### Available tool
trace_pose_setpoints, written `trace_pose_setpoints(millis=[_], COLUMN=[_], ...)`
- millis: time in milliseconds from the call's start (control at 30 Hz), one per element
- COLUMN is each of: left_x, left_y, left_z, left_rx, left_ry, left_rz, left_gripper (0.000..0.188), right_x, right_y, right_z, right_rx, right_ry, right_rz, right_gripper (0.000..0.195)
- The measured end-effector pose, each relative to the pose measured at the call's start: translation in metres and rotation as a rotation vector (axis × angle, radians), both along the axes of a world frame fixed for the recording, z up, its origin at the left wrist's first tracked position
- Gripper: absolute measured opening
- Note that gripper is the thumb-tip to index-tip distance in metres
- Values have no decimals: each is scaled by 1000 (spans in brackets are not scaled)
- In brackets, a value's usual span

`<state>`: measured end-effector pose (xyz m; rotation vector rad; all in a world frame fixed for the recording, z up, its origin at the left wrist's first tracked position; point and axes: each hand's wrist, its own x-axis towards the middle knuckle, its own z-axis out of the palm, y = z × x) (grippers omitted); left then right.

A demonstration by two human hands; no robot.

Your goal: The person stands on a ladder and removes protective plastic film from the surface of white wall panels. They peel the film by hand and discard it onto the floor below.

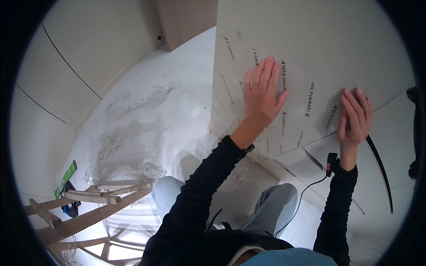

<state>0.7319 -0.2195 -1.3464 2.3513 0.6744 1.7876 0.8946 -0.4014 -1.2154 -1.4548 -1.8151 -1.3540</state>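
My left hand (262,91) lies palm down, fingers slightly spread, on a pale panel covered with clear printed protective film (296,99). To its right, my right hand (355,118) rests with bent fingers near the film's right side. I see nothing held in either hand, though the right palm is hidden. A thin, curved black strip or slot (382,176) runs down from beside the right hand; whether they touch, I cannot tell. Below the film, a short dark slot (314,159) shows in the pale surface. A small black device (330,164) with a cable sits at my right wrist.
Wooden frame pieces, like a ladder or trestle (96,216), stand at the lower left. Beside them are a green strip (68,174) and a black-and-blue object (70,209). A white wall (146,109) with rough patches spans the left. A pinkish-brown panel (189,23) is at the top.
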Motion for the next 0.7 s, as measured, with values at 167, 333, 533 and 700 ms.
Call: trace_pose_setpoints(millis=[167, 333, 533, 700], left_x=[-5, 1, -10, -24], left_y=[34, 26, 25, 48], left_z=[26, 5, 10, 37], left_rx=[21, 1, -9, -83], left_ry=[-188, -162, -185, -366], left_rz=[14, 64, 1, -142], left_gripper=[73, 67, 54, 33], right_x=[1, -2, 2, 0], right_y=[-2, 2, 1, 2], right_z=[0, -1, -3, -3], right_rx=[12, 17, 35, 30], right_ry=[-1, -8, -15, -18], right_rz=[3, -23, -4, -14], right_gripper=[39, 38, 36, 34])
